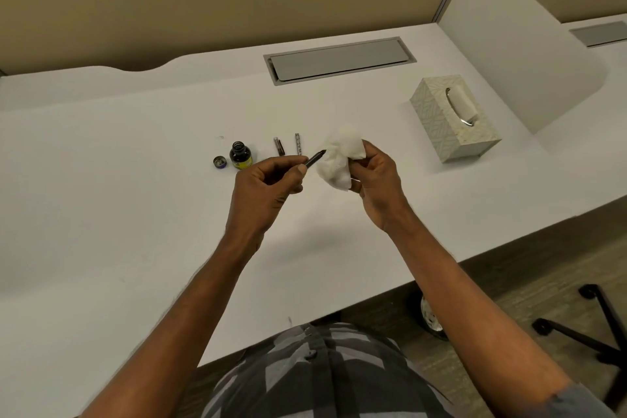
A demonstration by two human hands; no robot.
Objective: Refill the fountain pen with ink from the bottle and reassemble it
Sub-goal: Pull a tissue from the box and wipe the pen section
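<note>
Left hand (pixel 268 187): thumb and curled fingers pinching pen (pixel 315 158), tip pointing right, touching tissue (pixel 337 161).
Right hand (pixel 376 176): fingers curling round crumpled tissue, holding it above desk (pixel 135 180).
Behind hands, lying on desk: dark pen part (pixel 279 146), light pen part (pixel 298 144), near each other, not touching.
Left of these: open bottle (pixel 240 155) standing upright, cap (pixel 220 162) lying just beside it.
Tissue box (pixel 454 119) sitting well apart at right.

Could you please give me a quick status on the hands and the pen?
Left hand grips pen, tip at tissue. Right hand holds tissue. Ink bottle open, lid beside it; two pen pieces on desk. Nothing blocking.
</note>
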